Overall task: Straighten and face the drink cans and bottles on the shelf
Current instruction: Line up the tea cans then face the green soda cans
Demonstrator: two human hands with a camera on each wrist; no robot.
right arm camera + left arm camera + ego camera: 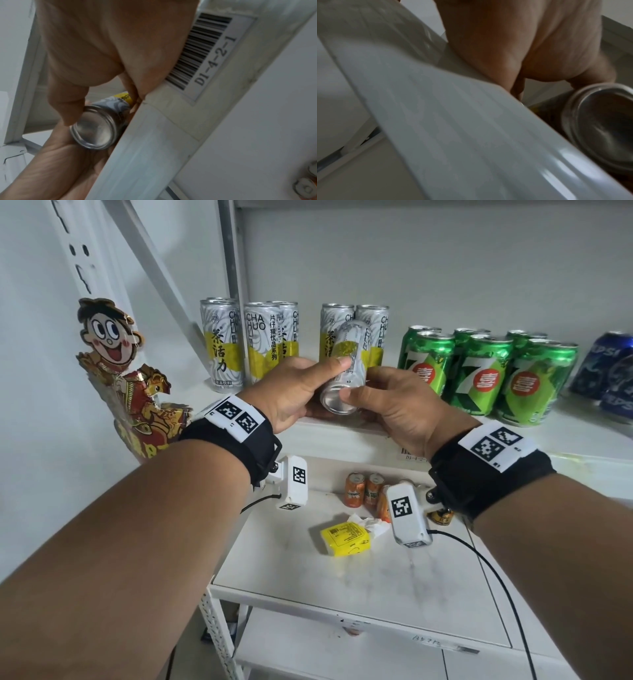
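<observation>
A slim white-and-yellow tea can [346, 371] is tipped over, its silver base [93, 133] pointing toward me at the front edge of the white shelf [342, 426]. My left hand [301, 386] grips it from the left, thumb on top. My right hand [387, 402] holds it from the right, thumb at the base rim. In the left wrist view the can base [604, 124] shows beyond the shelf lip. Several matching tea cans [258, 342] stand upright behind. Green 7-Up cans [479, 371] stand in rows to the right, blue Pepsi cans [609, 364] farther right.
A cartoon cardboard figure [116, 364] leans at the shelf's left end. On the lower shelf [291, 570] are orange cans [356, 489], a yellow tissue pack [346, 539] and a small dark can [442, 517]. A barcode label [204, 50] is stuck on the shelf lip.
</observation>
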